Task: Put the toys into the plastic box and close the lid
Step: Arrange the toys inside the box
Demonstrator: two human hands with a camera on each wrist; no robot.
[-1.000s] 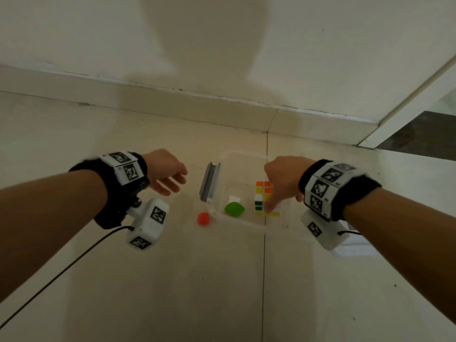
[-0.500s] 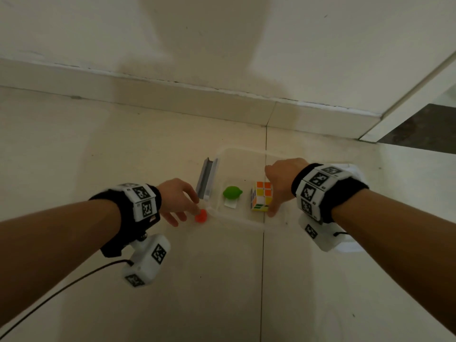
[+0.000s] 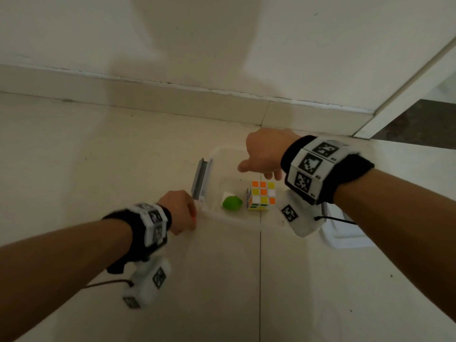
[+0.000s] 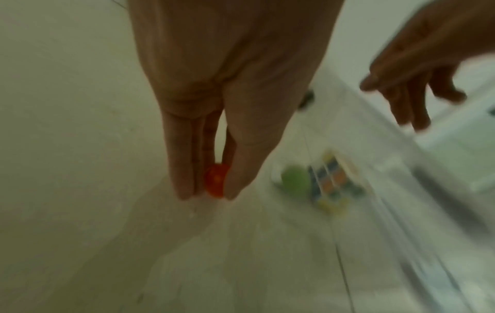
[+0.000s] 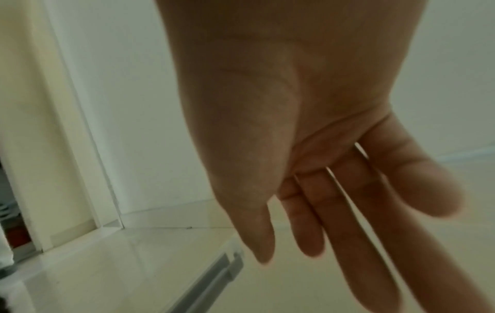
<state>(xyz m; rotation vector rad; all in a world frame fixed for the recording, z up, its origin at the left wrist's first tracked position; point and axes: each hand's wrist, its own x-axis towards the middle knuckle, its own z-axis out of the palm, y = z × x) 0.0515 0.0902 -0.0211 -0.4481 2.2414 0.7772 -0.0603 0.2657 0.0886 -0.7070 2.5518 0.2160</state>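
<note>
A clear plastic box (image 3: pixel 232 219) stands open on the floor tiles. Inside it lie a colourful puzzle cube (image 3: pixel 261 196) and a green toy (image 3: pixel 232 202) next to a small white piece (image 3: pixel 228 195). My left hand (image 3: pixel 191 219) is down at the box's front left corner. In the left wrist view its thumb and fingers (image 4: pixel 184 180) pinch a small red toy (image 4: pixel 215 180) at floor level, outside the box. My right hand (image 3: pixel 259 172) hovers above the box's far side, fingers (image 5: pixel 313 222) loose and straight, holding nothing.
The box's lid (image 3: pixel 345 233) lies on the floor to the right, partly under my right wrist. A grey latch flap (image 3: pixel 201 178) stands up on the box's left side. A wall skirting (image 3: pixel 172 102) runs behind, and a doorway (image 3: pixel 417 122) opens at the far right.
My left hand dropped to the red toy and pinched it. My right hand let go of the cube and rose above the box.
</note>
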